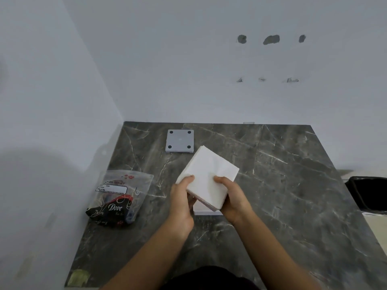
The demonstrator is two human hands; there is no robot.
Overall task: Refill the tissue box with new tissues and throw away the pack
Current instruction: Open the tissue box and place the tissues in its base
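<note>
Standing at a dark veined marble bench (282,185) in a white-walled corner, I grip one soft square stack of white tissues (209,174) with my left hand (181,198) and right hand (231,197), above a white box edge (206,211). One crinkled plastic pack (119,197) lies left; one grey square plate (180,140) sits behind, one black bin (370,193) right.

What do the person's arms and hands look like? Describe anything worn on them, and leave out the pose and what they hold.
Both forearms are bare up to the bottom edge of the picture: no sleeves show. The left hand and right hand wear no gloves, and no rings, watch or bracelets can be seen. No markings are visible.
</note>
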